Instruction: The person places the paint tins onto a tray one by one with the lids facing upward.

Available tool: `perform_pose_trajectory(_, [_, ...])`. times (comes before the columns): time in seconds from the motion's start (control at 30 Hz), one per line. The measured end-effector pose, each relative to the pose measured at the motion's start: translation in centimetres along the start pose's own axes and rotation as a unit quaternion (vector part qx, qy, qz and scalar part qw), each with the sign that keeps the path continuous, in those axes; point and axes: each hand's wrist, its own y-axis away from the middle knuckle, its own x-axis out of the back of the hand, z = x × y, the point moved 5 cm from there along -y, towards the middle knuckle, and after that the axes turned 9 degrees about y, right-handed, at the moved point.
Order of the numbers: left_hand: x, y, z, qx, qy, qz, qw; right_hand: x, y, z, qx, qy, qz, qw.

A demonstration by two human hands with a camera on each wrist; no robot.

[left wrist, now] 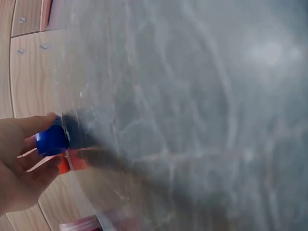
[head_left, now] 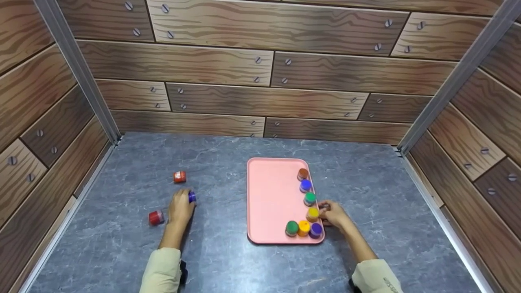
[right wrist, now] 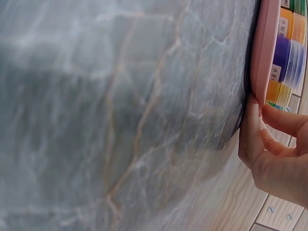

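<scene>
On the left side of the table my left hand [head_left: 180, 207] grips a small blue paint jar [head_left: 192, 197], thumb on one side and fingers on the other. The left wrist view shows the jar's blue side [left wrist: 52, 139] between them, low over the tabletop. My right hand [head_left: 333, 213] pinches the right rim of a pink tray [head_left: 268, 195]. In the right wrist view, its thumb is above the tray edge [right wrist: 262, 57] and its fingers are below. The yellow jar [head_left: 312, 214] stands just inside the rim near that hand.
Brown [head_left: 302, 174], blue [head_left: 305, 186] and green [head_left: 309, 198] jars line the tray's right side. Dark green [head_left: 292, 228], orange [head_left: 303, 228] and purple [head_left: 315, 230] jars stand along its front. Left of the tray lie an orange-red jar [head_left: 179, 176] and a red jar [head_left: 156, 217].
</scene>
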Motion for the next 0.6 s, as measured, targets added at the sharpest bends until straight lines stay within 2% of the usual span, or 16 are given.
perform_pose_trajectory(0.3, [-0.1, 0.2, 0.1, 0.015, 0.029, 0.034, 0.9989, 0.0, 0.1, 0.0, 0.005, -0.008, -0.002, 1.0])
perform_pose_trajectory(0.6, [0.1, 0.1, 2.1, 0.016, 0.041, 0.051, 0.9978, 0.0, 0.1, -0.1, 0.009, -0.008, -0.006, 0.9999])
